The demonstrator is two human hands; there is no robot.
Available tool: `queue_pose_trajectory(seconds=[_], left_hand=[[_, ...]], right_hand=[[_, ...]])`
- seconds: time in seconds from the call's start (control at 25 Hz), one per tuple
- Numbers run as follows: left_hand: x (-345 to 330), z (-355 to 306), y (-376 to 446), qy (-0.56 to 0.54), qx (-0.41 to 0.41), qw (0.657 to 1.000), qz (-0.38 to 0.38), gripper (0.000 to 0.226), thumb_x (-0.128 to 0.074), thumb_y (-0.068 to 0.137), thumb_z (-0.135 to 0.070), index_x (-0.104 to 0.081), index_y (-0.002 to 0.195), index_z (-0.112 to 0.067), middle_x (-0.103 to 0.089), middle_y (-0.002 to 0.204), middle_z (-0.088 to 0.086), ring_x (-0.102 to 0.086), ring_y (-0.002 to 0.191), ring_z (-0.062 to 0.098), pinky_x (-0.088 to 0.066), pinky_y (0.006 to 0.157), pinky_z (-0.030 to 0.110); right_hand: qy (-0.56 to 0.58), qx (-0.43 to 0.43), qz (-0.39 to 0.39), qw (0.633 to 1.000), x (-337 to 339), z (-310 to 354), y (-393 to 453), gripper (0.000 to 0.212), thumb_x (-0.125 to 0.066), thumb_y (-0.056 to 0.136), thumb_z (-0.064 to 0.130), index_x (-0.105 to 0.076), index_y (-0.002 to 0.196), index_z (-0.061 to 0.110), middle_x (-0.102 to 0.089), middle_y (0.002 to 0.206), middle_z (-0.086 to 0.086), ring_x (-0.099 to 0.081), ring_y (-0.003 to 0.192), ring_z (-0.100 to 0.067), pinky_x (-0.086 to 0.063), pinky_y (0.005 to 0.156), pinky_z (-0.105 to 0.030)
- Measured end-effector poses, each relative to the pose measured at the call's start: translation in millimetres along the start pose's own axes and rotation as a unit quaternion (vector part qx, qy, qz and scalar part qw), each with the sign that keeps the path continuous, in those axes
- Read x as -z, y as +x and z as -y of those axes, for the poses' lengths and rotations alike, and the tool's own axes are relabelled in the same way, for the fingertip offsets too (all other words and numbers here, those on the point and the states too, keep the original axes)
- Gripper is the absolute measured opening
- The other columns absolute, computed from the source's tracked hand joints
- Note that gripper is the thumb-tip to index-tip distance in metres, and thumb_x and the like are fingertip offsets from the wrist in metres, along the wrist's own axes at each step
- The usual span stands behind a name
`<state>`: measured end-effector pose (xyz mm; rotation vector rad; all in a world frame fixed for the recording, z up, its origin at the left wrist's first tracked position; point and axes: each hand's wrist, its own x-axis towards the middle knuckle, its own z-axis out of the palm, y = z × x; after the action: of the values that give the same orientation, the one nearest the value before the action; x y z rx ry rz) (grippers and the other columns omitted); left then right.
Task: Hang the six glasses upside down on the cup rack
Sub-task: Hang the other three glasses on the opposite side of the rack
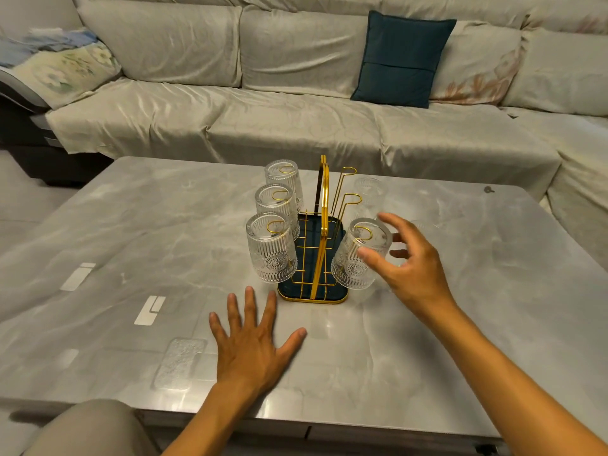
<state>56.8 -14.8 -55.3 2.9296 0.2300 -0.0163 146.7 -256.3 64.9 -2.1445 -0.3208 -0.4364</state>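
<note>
1. Head view, far left: the grey marble-look bench (98, 225) carries everything, with a pale covered sofa (296, 120) behind it.
2. Left hand (253, 340) lies flat on the bench just in front of the rack, fingers (250, 304) spread apart and holding nothing.
3. Three ribbed clear glasses hang upside down on the left pegs: near one (271, 251), middle one (276, 202), far one (283, 176), each with a gold loop showing through its base.
4. Gold wire cup rack with dark tray base (312, 291) stands mid-bench, its tall handle upright.
5. Right side of the rack: a fourth ribbed glass (358, 255) sits inverted on the near peg, tilted outward; the two pegs behind it (348, 199) are bare.
6. Right hand (411, 268) is at that fourth glass, fingers (371, 255) parted and loosely curled around it; whether they touch it I cannot tell.
7. One more clear glass (370, 192) stands on the bench beyond the rack, partly blurred; a sixth is not clearly visible.
8. My judgement: four are hung, two remain. To do this step well, check the glass rests fully on its peg before reaching over, and keep the left hand ready to steady the light rack.
</note>
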Motion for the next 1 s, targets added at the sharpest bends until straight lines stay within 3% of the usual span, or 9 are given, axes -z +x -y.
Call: queue_pose_trajectory(seconds=[0.08,0.16,0.32,0.44,0.56,0.76,0.84,0.92,1.0], left_hand=[[0.4,-1.1,-1.2,0.001,0.014,1.0,0.002,0.09,0.007,0.071,-0.09,0.02,0.147,-0.043,0.028,0.159,0.006,0.032,0.141,0.034,0.019,0.111,0.063],[2.2,-1.8,-1.6,0.006,0.014,1.0,0.007,0.091,0.008,0.07,-0.09,0.021,0.147,-0.043,0.029,0.158,0.006,0.033,0.141,0.035,0.018,0.111,0.064],[4.9,-4.3,0.0,0.011,0.013,1.0,0.02,0.091,0.009,0.069,-0.09,0.025,0.145,-0.042,0.031,0.158,0.007,0.033,0.14,0.036,0.018,0.11,0.064],[5.9,-4.5,-0.3,0.018,0.019,0.999,0.027,0.09,0.008,0.07,-0.09,0.027,0.144,-0.043,0.031,0.157,0.007,0.034,0.14,0.035,0.021,0.109,0.064],[5.6,-5.5,0.0,0.022,0.021,0.999,0.031,0.089,0.009,0.069,-0.09,0.03,0.142,-0.043,0.033,0.156,0.006,0.035,0.139,0.035,0.022,0.109,0.064],[4.9,-5.4,0.4,0.016,0.026,0.999,0.03,0.089,0.01,0.067,-0.091,0.032,0.14,-0.045,0.035,0.155,0.005,0.037,0.138,0.035,0.023,0.108,0.064],[4.3,-5.3,0.3,0.01,0.029,0.999,0.031,0.089,0.009,0.068,-0.091,0.03,0.141,-0.045,0.033,0.156,0.006,0.036,0.139,0.035,0.023,0.108,0.064],[5.2,-5.7,0.1,0.011,0.024,0.999,0.032,0.09,0.009,0.068,-0.091,0.029,0.142,-0.044,0.032,0.156,0.006,0.035,0.139,0.036,0.022,0.108,0.065],[6.3,-5.8,-0.5,0.013,0.022,0.999,0.032,0.091,0.009,0.068,-0.091,0.028,0.143,-0.043,0.033,0.155,0.007,0.034,0.139,0.037,0.021,0.108,0.065]], right_hand=[[0.065,-0.067,-0.133,0.987,5.8,-22.0,-11.6,0.06,-0.071,0.073,0.057,-0.045,0.125,0.041,-0.052,0.128,0.016,-0.056,0.102,-0.005,-0.051,0.073,-0.022],[0.084,-0.169,-0.21,0.959,9.3,-51.1,-16.7,0.077,-0.077,0.069,0.05,-0.036,0.133,0.039,-0.045,0.137,0.01,-0.053,0.113,-0.014,-0.048,0.083,-0.028],[0.095,-0.284,-0.126,0.946,-4.9,-97.3,-0.7,0.109,-0.085,0.064,0.025,-0.014,0.147,0.028,-0.032,0.151,-0.006,-0.041,0.13,-0.023,-0.036,0.106,-0.04],[0.077,-0.288,-0.147,0.943,-15.0,-112.0,13.3,0.095,-0.085,0.059,0.027,-0.03,0.137,0.027,-0.055,0.13,-0.004,-0.056,0.113,-0.027,-0.046,0.094,-0.037],[0.026,-0.274,-0.14,0.951,-16.0,-121.2,14.8,0.083,-0.085,0.058,0.028,-0.036,0.125,0.028,-0.059,0.109,-0.001,-0.061,0.095,-0.029,-0.046,0.078,-0.03],[0.007,-0.224,-0.071,0.972,11.2,-115.8,15.1,0.079,-0.087,0.056,0.029,-0.047,0.124,0.025,-0.062,0.118,-0.004,-0.061,0.096,-0.023,-0.052,0.08,-0.035],[0.04,-0.188,-0.052,0.98,30.2,-100.9,17.8,0.072,-0.088,0.056,0.036,-0.055,0.119,0.029,-0.063,0.115,0.002,-0.063,0.091,-0.013,-0.054,0.073,-0.027],[0.1,-0.168,-0.072,0.978,48.0,-77.8,26.6,0.066,-0.087,0.054,0.043,-0.058,0.113,0.034,-0.065,0.11,0.002,-0.065,0.087,-0.01,-0.055,0.067,-0.024],[0.152,-0.151,-0.122,0.969,60.6,-53.9,40.5,0.066,-0.087,0.055,0.043,-0.057,0.113,0.03,-0.063,0.111,-0.004,-0.066,0.093,-0.02,-0.058,0.068,-0.033]])
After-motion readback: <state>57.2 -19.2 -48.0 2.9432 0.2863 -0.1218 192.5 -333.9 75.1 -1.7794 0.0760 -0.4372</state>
